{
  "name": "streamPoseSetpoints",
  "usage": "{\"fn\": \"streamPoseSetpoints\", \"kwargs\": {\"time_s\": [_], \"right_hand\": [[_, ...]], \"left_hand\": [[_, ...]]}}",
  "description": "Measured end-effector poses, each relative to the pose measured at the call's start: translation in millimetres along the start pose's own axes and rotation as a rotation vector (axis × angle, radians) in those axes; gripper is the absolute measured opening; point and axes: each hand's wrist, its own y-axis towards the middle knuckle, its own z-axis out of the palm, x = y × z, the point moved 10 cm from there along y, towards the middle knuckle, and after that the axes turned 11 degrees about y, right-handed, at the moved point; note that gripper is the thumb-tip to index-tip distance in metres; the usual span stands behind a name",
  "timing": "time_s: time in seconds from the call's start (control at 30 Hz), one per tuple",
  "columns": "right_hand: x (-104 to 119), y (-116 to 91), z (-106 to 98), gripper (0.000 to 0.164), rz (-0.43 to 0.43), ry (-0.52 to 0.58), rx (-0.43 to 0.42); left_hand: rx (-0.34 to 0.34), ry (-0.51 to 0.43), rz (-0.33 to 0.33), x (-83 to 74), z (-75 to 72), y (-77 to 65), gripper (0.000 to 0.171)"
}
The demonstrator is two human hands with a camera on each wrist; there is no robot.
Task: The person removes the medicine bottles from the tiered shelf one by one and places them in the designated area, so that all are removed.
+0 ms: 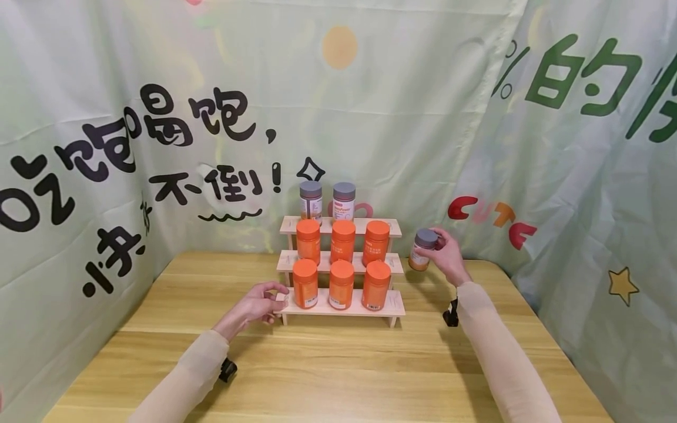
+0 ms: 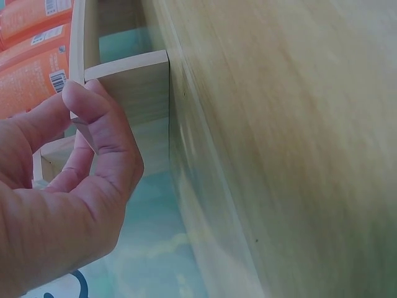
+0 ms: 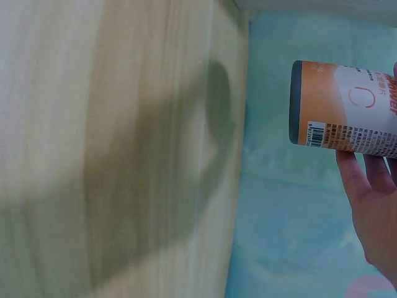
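My right hand (image 1: 446,256) grips a jar (image 1: 423,251) with a grey lid and an orange-and-white label, held above the table to the right of a wooden tiered rack (image 1: 394,302). In the right wrist view, the same jar (image 3: 347,108) has fingers against its side; its lid end points left. Thumb and forefinger of my left hand (image 1: 260,302) pinch the left end of the rack's lowest shelf. The left wrist view has this hand (image 2: 93,161) at the shelf's edge, beside its leg. Two grey-lidded jars, one at left (image 1: 311,202) and one mid-shelf (image 1: 344,202), stand on the top tier.
Orange jars with orange lids stand three to a row on the middle tier (image 1: 342,242) and three on the lowest tier (image 1: 341,285). Underneath is a wood-grain table (image 1: 338,370). A printed cloth (image 1: 402,117) hangs behind the table and along both sides.
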Motion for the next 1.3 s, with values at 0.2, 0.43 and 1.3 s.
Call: {"fn": "streamPoseSetpoints", "kwargs": {"time_s": [0.2,0.43,1.3], "right_hand": [[-13.1,0.4,5.5,0.076,0.035,0.004,0.028],[-21.4,-1.0,11.9,0.075,0.036,0.003,0.058],[-35.6,-7.3,14.8,0.073,0.070,-0.046,0.102]], "left_hand": [[0.002,0.011,-0.001,-1.4,-0.1,0.1,0.035],[-0.005,0.024,0.001,-1.8,-0.8,-1.1,0.033],[-0.006,0.028,0.002,-2.3,-0.6,-1.9,0.034]]}}
